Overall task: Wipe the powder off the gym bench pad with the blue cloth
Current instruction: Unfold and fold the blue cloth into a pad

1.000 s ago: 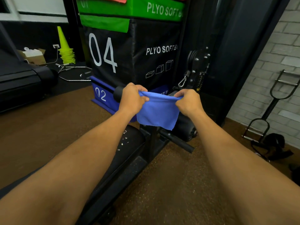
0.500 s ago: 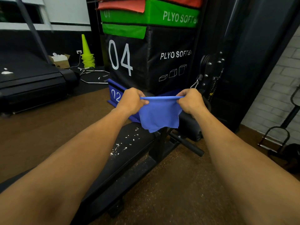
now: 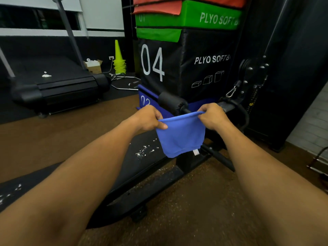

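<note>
I hold the blue cloth point(image 3: 181, 135) stretched between both hands above the far end of the black gym bench pad point(image 3: 140, 162). My left hand point(image 3: 148, 118) pinches its left top corner and my right hand point(image 3: 212, 117) grips its right top corner. The cloth hangs down, a small white tag at its lower edge. White powder point(image 3: 144, 150) is scattered on the pad just left of the cloth, and more specks point(image 3: 10, 192) lie on the pad at the far left, beside my left forearm.
Stacked plyo soft boxes point(image 3: 186, 64) stand right behind the bench, with a black foam roller point(image 3: 171, 102) in front. A treadmill point(image 3: 53, 86) sits at the left, yellow cones point(image 3: 119, 61) behind it. A cable machine point(image 3: 253, 77) is at the right. Brown floor surrounds the bench.
The view has shifted so the bench pad and its powder show more. Both hands kept hold of the cloth and lowered it slightly, its top edge now sagging instead of taut.
</note>
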The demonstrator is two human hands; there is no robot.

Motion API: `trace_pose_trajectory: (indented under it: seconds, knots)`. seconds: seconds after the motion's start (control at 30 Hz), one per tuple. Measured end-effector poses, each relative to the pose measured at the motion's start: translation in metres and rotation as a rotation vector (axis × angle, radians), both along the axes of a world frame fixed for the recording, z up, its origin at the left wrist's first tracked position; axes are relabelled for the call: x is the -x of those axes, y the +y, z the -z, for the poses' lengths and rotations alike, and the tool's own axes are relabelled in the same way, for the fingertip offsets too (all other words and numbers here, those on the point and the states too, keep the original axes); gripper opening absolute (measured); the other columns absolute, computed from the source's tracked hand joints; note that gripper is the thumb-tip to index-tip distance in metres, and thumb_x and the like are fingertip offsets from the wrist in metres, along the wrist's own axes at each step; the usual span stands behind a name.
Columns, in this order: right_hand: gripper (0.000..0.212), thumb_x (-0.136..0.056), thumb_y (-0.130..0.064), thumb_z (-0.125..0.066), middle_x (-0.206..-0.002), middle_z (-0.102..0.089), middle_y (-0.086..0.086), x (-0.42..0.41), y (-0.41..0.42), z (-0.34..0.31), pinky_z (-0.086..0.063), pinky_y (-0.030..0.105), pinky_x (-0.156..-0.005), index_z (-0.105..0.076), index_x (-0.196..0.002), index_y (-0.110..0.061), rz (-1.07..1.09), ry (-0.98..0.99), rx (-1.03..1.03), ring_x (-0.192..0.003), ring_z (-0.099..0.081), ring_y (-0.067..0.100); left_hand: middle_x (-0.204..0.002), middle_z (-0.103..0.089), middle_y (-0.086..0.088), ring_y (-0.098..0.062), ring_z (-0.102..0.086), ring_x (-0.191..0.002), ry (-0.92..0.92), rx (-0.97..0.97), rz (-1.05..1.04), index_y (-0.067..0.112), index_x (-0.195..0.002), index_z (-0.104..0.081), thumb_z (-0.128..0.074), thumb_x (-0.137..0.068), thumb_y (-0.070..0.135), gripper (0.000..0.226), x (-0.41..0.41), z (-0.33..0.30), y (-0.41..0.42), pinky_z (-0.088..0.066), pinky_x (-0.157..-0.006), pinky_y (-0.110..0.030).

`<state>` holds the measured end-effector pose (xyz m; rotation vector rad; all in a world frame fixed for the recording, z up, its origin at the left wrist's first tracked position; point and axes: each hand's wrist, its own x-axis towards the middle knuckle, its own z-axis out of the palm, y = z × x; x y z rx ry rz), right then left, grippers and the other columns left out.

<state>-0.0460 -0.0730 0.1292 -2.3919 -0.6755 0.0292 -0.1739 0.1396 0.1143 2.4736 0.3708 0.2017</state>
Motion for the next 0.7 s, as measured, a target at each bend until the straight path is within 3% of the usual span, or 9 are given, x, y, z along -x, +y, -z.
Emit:
trace_pose_trajectory:
  seconds: [0.17,0.27,0.4,0.5,0.7]
  knots:
    - [0.028,-0.088,0.001,-0.052,-0.09,-0.068,0.012,0.004,0.005,0.018,-0.044,0.027,-0.065,-0.068,-0.081,-0.02,-0.047,0.012,-0.003,-0.086,-0.064,0.029,-0.077,-0.073,-0.005,-0.014,-0.065,-0.066,0.136,0.088,0.035,0.005,-0.095,-0.071,-0.08,-0.085,0.025,0.025,0.012,0.01,-0.001,-0.047,-0.06,-0.029]
    - [0.026,-0.09,-0.003,-0.056,-0.09,-0.068,0.008,0.003,0.003,0.018,-0.043,0.028,-0.067,-0.067,-0.078,-0.023,-0.064,0.018,-0.044,-0.087,-0.063,0.026,-0.083,-0.073,-0.001,-0.012,-0.069,-0.066,0.129,0.152,0.055,0.009,-0.1,-0.065,-0.071,-0.093,0.024,0.018,0.015,0.012,0.001,-0.046,-0.059,-0.028]
    - [0.017,-0.092,-0.008,-0.06,-0.092,-0.068,0.006,-0.001,0.002,0.01,-0.055,0.041,-0.077,-0.07,-0.083,-0.018,-0.083,0.062,-0.151,-0.093,-0.064,0.025,-0.076,-0.072,0.0,-0.015,-0.069,-0.062,0.073,0.214,0.073,0.016,-0.087,-0.06,-0.068,-0.096,0.023,0.014,0.015,0.009,0.007,-0.05,-0.062,-0.029]
    - [0.014,-0.093,-0.009,-0.06,-0.093,-0.068,0.007,-0.002,0.005,0.007,-0.057,0.05,-0.088,-0.072,-0.087,-0.015,-0.072,0.117,-0.261,-0.095,-0.064,0.027,-0.074,-0.071,-0.006,-0.019,-0.068,-0.062,-0.013,0.272,0.077,0.014,-0.089,-0.06,-0.069,-0.095,0.017,0.011,0.013,0.007,0.013,-0.048,-0.06,-0.028]
    - [0.016,-0.094,-0.011,-0.058,-0.094,-0.066,0.003,-0.005,0.01,0.009,-0.058,0.049,-0.084,-0.065,-0.085,-0.022,-0.021,0.145,-0.399,-0.095,-0.062,0.026,-0.083,-0.071,-0.01,-0.015,-0.069,-0.064,-0.149,0.471,0.116,0.017,-0.104,-0.063,-0.068,-0.092,0.0,0.022,0.015,0.006,0.021,-0.052,-0.061,-0.025]
